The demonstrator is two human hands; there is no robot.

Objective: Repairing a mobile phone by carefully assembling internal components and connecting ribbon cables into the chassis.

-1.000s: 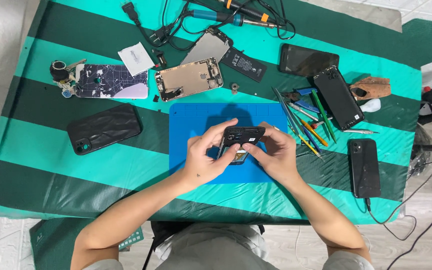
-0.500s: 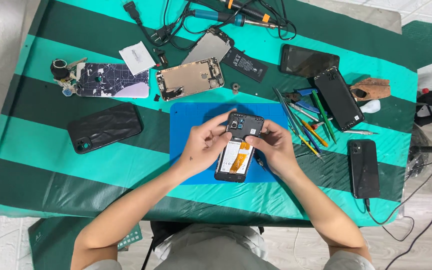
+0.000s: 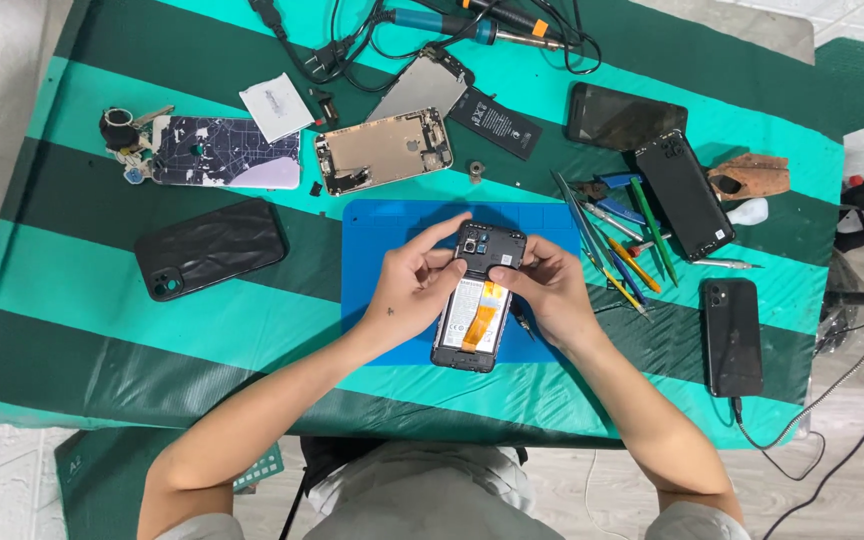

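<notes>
An opened black phone (image 3: 476, 318) lies on the blue work mat (image 3: 382, 235), its back off, showing a white battery and an orange flex cable. My left hand (image 3: 411, 288) grips its left edge, thumb on the upper part. My right hand (image 3: 548, 290) holds the right side, fingertips on the black camera section at the top of the phone.
Around the mat lie a black phone case (image 3: 209, 248), a patterned back cover (image 3: 224, 153), a gutted metal phone frame (image 3: 382, 150), a loose battery (image 3: 493, 117), a soldering iron (image 3: 452, 25), several screwdrivers and pry tools (image 3: 616, 238), and black phones (image 3: 732, 335) at the right.
The phone was held up edge-on between both hands; it has since been laid flat on the mat, open side up, with both hands still on it.
</notes>
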